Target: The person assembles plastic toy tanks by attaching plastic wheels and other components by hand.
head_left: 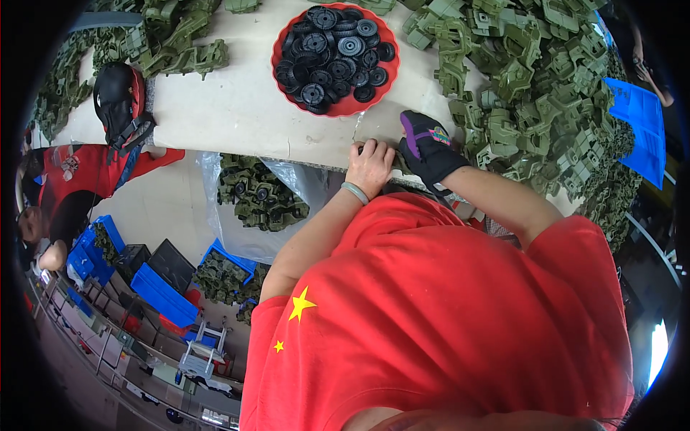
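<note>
A pale worktable [237, 108] carries a red bowl [287, 90] of black toy wheels [334, 47] and, to the right, a deep heap of olive-green plastic toy bodies [546, 86]. At its near edge the bare left hand [369, 167] is curled shut and the black-gloved right hand [425, 147] meets it — what they pinch is hidden. Below, blue crates [162, 294] and a clear bag of assembled green parts [260, 197] sit on the floor — another person in red [79, 179] works at the left.

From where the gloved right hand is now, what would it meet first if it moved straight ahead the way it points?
The right hand points up the table toward the red bowl of black wheels. That bowl's near rim looks first in line, though depth is unclear; the green parts lie off to its right.
</note>
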Motion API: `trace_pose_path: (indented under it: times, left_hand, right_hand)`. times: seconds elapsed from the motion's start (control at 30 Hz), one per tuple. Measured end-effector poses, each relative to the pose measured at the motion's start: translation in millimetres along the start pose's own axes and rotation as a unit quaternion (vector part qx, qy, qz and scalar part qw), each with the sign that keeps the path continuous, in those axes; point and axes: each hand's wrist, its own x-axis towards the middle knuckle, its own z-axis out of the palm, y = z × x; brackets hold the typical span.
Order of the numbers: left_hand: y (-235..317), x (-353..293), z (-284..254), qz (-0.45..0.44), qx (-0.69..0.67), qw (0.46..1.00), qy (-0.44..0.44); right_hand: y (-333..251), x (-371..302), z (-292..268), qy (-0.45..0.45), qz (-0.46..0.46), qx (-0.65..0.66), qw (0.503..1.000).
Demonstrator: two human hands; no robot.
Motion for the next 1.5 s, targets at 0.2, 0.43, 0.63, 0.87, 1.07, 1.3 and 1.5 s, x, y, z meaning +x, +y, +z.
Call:
trace_pose_path:
  times: [0.2,0.43,0.63,0.87,1.07,1.3,1.5]
  left_hand:
    - [2.4,4.7,-4.5,0.004,-0.010,1.000,0.010]
    - [-2.2,4.5,-7.0,0.000,-0.004,1.000,-0.001]
    - [-1.4,-8.9,-15.7,-0.126,-0.050,0.990,-0.030]
    - [2.6,-22.9,-27.5,-0.157,-0.018,0.986,-0.057]
    - [2.7,-21.0,-28.4,-0.140,-0.016,0.990,0.004]
    - [-20.7,-18.0,-41.8,-0.186,-0.152,0.964,-0.110]
    - [-36.5,5.0,-14.8,-0.168,-0.406,0.871,-0.220]
  right_hand:
    - [5.4,36.0,-10.2,-0.234,-0.109,-0.048,0.965]
    - [0.1,11.8,-12.1,-0.061,-0.083,-0.001,0.995]
    - [-54.7,70.3,-40.2,0.027,-0.121,-0.011,0.992]
    - [-59.1,106.5,-27.2,-0.056,-0.164,-0.156,0.972]
    - [-53.7,101.1,-29.5,-0.045,-0.142,-0.186,0.971]
    - [-41.8,95.4,-62.9,0.059,0.000,0.103,0.993]
    - [-2.3,18.6,-84.0,0.146,0.145,0.170,0.964]
